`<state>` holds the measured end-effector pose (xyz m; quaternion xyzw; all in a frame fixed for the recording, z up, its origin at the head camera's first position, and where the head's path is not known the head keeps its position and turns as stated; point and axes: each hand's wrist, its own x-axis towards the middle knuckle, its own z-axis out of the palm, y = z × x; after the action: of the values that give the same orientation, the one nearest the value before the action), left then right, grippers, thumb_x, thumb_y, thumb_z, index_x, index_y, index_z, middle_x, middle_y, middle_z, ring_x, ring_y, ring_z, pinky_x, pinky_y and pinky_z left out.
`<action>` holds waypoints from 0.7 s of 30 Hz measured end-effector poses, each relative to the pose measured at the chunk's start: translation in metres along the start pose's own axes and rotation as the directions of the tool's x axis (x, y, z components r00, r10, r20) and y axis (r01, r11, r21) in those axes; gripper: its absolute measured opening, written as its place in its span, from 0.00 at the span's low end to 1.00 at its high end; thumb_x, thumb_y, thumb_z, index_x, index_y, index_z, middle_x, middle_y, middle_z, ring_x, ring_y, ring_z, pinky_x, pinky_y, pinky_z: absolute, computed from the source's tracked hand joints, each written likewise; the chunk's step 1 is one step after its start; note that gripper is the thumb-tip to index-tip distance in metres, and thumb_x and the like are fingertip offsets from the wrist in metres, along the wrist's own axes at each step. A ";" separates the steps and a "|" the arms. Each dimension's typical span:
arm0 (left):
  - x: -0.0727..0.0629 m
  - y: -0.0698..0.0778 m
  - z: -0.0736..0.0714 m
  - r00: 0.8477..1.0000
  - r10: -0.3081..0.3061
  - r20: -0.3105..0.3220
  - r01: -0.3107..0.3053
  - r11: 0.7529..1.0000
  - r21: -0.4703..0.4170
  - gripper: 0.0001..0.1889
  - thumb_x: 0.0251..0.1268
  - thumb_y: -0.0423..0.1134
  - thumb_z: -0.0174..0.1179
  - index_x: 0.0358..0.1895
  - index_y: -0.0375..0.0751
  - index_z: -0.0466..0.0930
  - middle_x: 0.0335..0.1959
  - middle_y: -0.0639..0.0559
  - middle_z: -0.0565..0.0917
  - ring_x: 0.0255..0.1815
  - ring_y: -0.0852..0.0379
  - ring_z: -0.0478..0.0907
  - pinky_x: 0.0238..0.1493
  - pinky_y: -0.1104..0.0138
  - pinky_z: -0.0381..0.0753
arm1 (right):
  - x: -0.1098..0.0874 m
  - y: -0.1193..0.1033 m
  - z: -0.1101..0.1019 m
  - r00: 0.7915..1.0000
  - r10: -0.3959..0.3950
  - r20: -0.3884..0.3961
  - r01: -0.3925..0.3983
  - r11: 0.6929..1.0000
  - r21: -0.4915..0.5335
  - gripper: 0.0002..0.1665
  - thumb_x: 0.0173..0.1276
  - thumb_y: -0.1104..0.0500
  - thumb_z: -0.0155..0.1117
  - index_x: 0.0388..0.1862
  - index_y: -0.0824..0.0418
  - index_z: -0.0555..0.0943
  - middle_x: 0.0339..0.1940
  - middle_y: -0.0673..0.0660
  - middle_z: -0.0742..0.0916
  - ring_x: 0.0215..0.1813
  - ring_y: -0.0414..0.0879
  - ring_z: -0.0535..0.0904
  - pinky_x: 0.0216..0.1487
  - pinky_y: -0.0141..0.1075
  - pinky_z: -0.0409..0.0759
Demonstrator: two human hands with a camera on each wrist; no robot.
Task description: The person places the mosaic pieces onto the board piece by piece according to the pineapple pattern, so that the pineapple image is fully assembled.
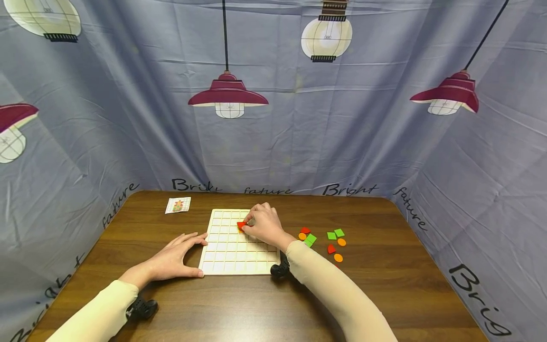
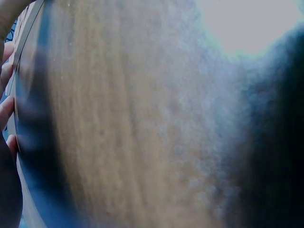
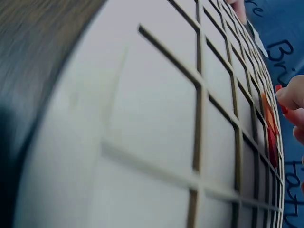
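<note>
A pale gridded board (image 1: 222, 261) with raised square cells lies on the table. My right hand (image 1: 266, 227) reaches over its upper part, and the thumb and finger pinch a small red tile (image 3: 281, 99). Close below that tile, an orange piece (image 3: 266, 110) and a red piece (image 3: 272, 147) sit in the board's cells. My left hand (image 1: 171, 259) spreads along the board's left edge, with fingertips and thumb touching it. In the left wrist view its fingers (image 2: 6, 111) show against the board's edge.
Right of the board lie loose green squares (image 1: 331, 235), orange discs (image 1: 338, 258) and red pieces (image 1: 331, 249). A card with a coloured plant-like picture (image 1: 178, 205) lies at the back left of the wooden table (image 1: 222, 308). A printed curtain (image 1: 273, 142) hangs behind and at both sides.
</note>
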<state>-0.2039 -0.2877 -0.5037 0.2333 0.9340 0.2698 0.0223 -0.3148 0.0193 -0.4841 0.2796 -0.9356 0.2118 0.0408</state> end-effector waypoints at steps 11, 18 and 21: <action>0.000 -0.001 0.000 1.000 0.013 -0.003 -0.013 1.000 -0.001 0.42 0.49 0.70 0.72 0.66 0.53 0.74 0.79 0.51 0.65 0.78 0.35 0.56 0.73 0.32 0.51 | 0.007 -0.017 0.019 0.999 -0.035 -0.018 0.034 0.995 -0.093 0.08 0.64 0.44 0.72 0.38 0.43 0.90 0.42 0.40 0.81 0.49 0.43 0.70 0.50 0.38 0.67; 0.001 -0.003 0.000 1.000 0.017 -0.001 -0.017 1.000 -0.002 0.42 0.50 0.70 0.72 0.66 0.54 0.74 0.79 0.53 0.64 0.78 0.36 0.56 0.74 0.33 0.50 | 0.007 -0.020 0.019 1.000 -0.007 -0.013 0.005 0.996 -0.085 0.09 0.65 0.44 0.71 0.39 0.43 0.90 0.44 0.42 0.81 0.51 0.44 0.69 0.50 0.37 0.67; 0.001 -0.003 0.000 1.000 0.017 0.000 -0.017 1.000 0.001 0.42 0.50 0.71 0.72 0.66 0.55 0.74 0.79 0.53 0.64 0.78 0.36 0.56 0.74 0.32 0.50 | 0.008 -0.020 0.020 1.000 0.000 -0.018 -0.002 0.996 -0.085 0.09 0.65 0.44 0.70 0.39 0.43 0.90 0.45 0.42 0.81 0.52 0.44 0.69 0.49 0.37 0.67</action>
<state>-0.2058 -0.2898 -0.5053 0.2411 0.9321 0.2695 0.0199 -0.3095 -0.0083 -0.4936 0.2751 -0.9435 0.1744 0.0609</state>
